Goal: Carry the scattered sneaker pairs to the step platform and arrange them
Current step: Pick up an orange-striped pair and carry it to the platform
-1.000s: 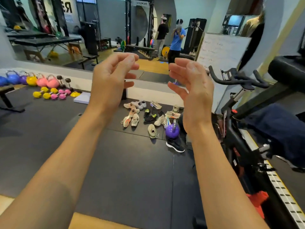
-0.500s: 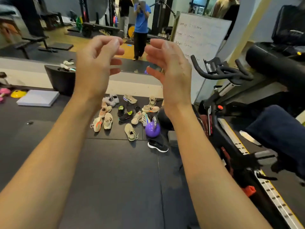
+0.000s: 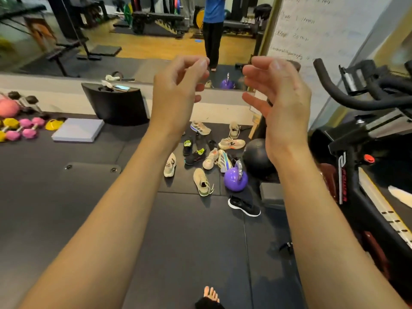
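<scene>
Several sneakers lie scattered on the black floor mat ahead: a beige one (image 3: 201, 182) nearest the middle, a black one with a white sole (image 3: 244, 206) to its right, a black pair with lime tongues (image 3: 191, 150), and pale ones (image 3: 231, 143) behind. A black curved step platform (image 3: 116, 105) stands against the mirror wall at the back left, with small items on top. My left hand (image 3: 176, 94) and my right hand (image 3: 281, 94) are raised in front of me, palms facing each other, fingers curled and apart, holding nothing, well above the shoes.
A purple kettlebell (image 3: 235, 178) and a black medicine ball (image 3: 257, 157) sit among the shoes. An exercise bike (image 3: 361, 152) fills the right side. A pale foam pad (image 3: 78, 130), pink and yellow dumbbells (image 3: 24, 128) lie at left. My bare foot (image 3: 210, 294) shows below.
I have moved closer to the shoes and my view has tilted down. Both hands stay raised and empty, with the left fingers curling in a little more.
</scene>
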Demonstrator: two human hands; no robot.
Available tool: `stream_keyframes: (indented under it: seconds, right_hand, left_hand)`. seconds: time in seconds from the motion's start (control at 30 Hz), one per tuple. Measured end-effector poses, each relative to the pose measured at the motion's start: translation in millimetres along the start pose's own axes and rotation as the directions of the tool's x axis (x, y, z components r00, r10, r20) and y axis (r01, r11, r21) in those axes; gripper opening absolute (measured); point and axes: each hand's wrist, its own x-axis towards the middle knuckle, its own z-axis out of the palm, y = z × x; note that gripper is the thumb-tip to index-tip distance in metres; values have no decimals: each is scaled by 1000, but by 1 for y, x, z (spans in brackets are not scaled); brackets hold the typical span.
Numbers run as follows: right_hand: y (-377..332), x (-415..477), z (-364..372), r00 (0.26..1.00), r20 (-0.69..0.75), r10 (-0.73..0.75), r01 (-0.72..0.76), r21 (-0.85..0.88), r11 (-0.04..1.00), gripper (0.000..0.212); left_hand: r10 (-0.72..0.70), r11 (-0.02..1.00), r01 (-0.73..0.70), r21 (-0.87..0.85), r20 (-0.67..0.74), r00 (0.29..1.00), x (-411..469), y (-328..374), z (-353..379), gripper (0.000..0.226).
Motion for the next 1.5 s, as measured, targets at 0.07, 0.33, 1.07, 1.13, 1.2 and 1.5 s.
stream_keyframes:
  seconds: [0.07, 0.33, 1.07, 1.13, 1.2, 1.5]
  right_hand:
    - [22, 29, 2, 999, 4, 34, -34, 5, 999, 26]
    - [99, 119, 30, 988, 98, 119, -118, -19, 993, 28]
    - [356, 308, 218, 875, 209, 436, -421, -116, 900, 24]
    - [380, 328, 231, 862, 238, 448, -436, -106, 894, 24]
    - [400, 352, 244, 857, 250, 451, -448, -73, 891, 23]
    - [479, 428, 301, 809, 250, 532, -514, -136, 847, 22]
  left_hand:
    - [-37, 998, 37, 43, -8, 999, 27, -15, 7, 20]
    - [-96, 989, 106, 105, -93, 991, 121, -77, 4, 18]
    - [-354, 911, 390, 134, -229, 907, 372, -313, -100, 23]
    - [-366, 903, 407, 137, -246, 897, 394, -330, -107, 20]
    - [-365, 904, 407, 131, -256, 895, 419, -343, -112, 18]
    - [-387, 889, 436, 140, -281, 878, 514, -404, -141, 21]
